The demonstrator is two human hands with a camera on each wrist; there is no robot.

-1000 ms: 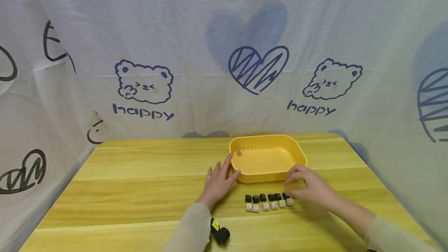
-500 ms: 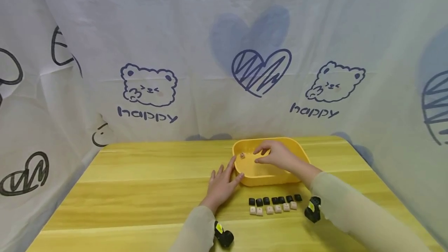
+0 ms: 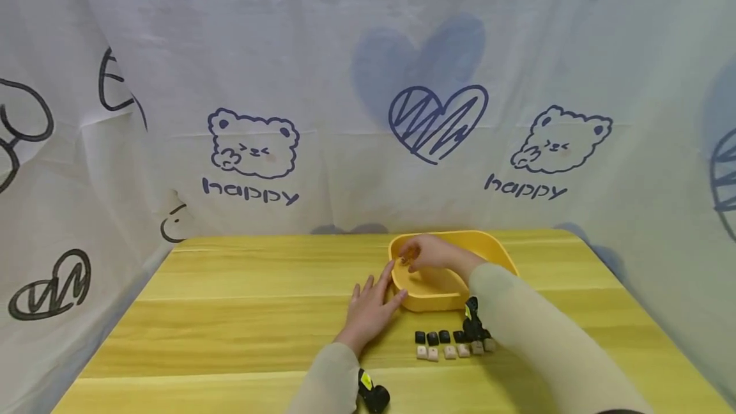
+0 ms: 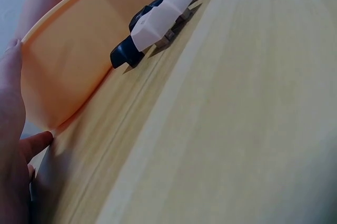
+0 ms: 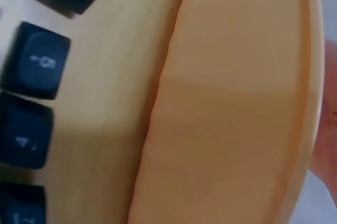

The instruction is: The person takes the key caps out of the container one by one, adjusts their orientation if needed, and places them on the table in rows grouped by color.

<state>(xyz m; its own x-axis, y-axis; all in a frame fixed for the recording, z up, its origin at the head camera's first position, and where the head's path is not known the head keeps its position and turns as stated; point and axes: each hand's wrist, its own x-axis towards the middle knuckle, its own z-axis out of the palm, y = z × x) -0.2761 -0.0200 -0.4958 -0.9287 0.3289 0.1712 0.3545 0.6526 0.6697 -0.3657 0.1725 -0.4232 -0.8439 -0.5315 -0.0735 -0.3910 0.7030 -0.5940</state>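
Observation:
A yellow plastic basin [image 3: 435, 303] sits on the table. My left hand [image 3: 366, 314] rests against its left side, fingers spread and fairly straight; in the left wrist view the fingertips touch the basin's wall. My right hand [image 3: 430, 254] is inside the basin at the left end. Its thumb and fingers close round a small light keycap [image 3: 404, 260], which they partly cover. In front of the basin lie a row of black keycaps [image 3: 432, 338] and a row of white keycaps [image 3: 450, 352]. The right sleeve and wrist camera hide the right end of the rows.
The wood-patterned table [image 3: 241, 324] stretches left and right of the basin. A printed cloth [image 3: 345, 145] hangs behind it. Black wrist cameras sit on both wrists, the left one [image 3: 375, 396] low over the table and the right one [image 3: 473, 321] over the black keycaps.
My right hand has moved from the right end of the keycap rows up into the basin and left to the light keycap. My left hand has stayed at the basin's side.

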